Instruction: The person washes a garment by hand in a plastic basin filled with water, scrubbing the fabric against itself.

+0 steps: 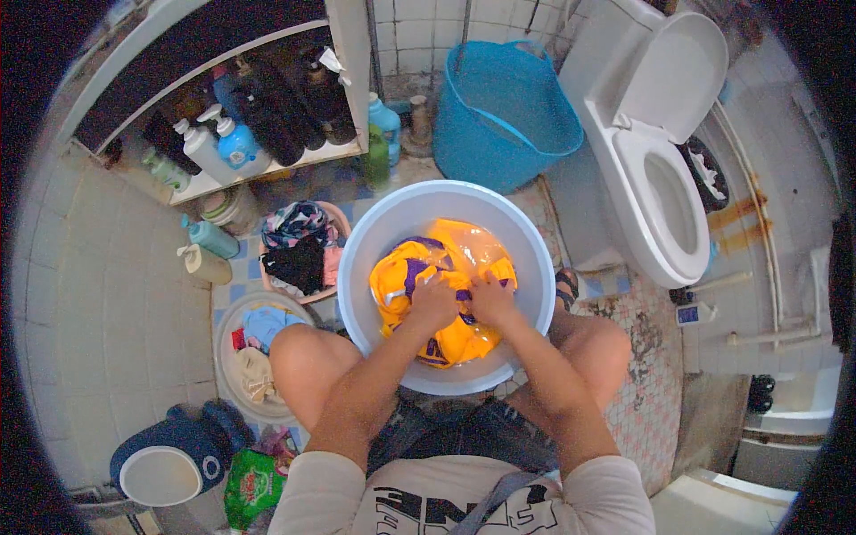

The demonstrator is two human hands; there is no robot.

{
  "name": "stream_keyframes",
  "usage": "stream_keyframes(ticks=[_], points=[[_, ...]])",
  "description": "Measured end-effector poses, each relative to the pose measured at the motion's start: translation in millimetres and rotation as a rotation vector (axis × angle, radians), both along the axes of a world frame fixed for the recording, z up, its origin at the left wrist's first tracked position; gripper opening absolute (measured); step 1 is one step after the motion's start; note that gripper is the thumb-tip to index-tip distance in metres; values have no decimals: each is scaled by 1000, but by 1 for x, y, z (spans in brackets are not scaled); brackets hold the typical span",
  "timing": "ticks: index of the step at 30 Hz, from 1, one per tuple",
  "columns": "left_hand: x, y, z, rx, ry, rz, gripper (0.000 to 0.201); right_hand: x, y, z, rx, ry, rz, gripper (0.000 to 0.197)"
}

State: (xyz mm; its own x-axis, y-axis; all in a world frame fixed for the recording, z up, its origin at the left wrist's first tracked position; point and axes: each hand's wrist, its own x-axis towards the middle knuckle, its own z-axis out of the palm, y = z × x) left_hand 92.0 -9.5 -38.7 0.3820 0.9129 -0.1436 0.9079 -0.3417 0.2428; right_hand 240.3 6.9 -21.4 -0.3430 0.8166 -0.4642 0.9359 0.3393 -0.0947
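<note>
A large pale-blue basin [357,308] stands between my knees. In it lies a wet yellow jersey [392,281] with purple trim, bunched up in some water. My left hand [432,305] is closed on a fold of the jersey near the middle of the basin. Just to its right, my right hand [492,300] grips another part of the same cloth. The fingertips of both hands are partly hidden by the fabric and by the hands themselves.
Left of the basin are a pink tub [337,218] of dark clothes and a round basin [225,357] with light clothes. Behind stand a shelf [259,183] of bottles and a tall blue bucket [486,147]. A toilet [664,205] is at right, a green bag [252,486] at lower left.
</note>
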Motion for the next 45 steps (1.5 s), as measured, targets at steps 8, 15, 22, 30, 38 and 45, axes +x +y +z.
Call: stream_keyframes(ticks=[8, 15, 22, 30, 38, 45], points=[[-3, 2, 28, 30, -77, 256, 46, 22, 4, -32, 484, 104, -61, 33], [-30, 17, 47, 4, -468, 340, 38, 16, 24, 46, 135, 243, -364, 32], [-37, 3, 46, 215, -464, 206, 39, 15, 14, 72, -55, 85, -95, 38], [-23, -20, 23, 127, -224, 256, 41, 2, -1, 3, 32, 18, 90, 40], [-33, 15, 75, -69, -574, 139, 36, 11, 7, 1, 116, 501, -67, 56], [-40, 26, 21, -604, -1953, 707, 27, -5, 24, 17, -261, 1368, -695, 43]])
